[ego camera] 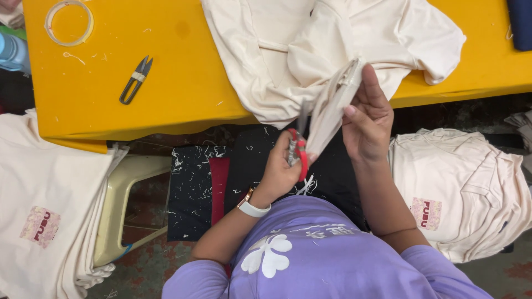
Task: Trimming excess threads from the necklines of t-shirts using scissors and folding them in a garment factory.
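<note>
We hold a cream garment [332,50] that spills off the near edge of the yellow table [183,83], with a narrow folded strip of it pulled down toward our lap. Our right hand [368,119] pinches that strip just below the table's edge, thumb and fingers closed flat on the cloth, index finger stretched up along it. Our left hand [282,166] sits a little lower and nearer our body than the table's edge, fingers curled tight around a red-handled thread clipper [299,152], whose tip meets the bottom end of the strip. We cannot tell whether its blades are closed.

On the table's top, left of the garment, lies a second, dark thread clipper [136,80], and beyond it, near the far left corner, a roll of clear tape [69,22]. White thread scraps dot the table's surface and the black cloth [199,188] below its near edge. Under the table's left end a stack of cream shirts [50,221] rests beside a pale plastic stool [119,205]. Below its right end lies another pile of cream shirts [460,194].
</note>
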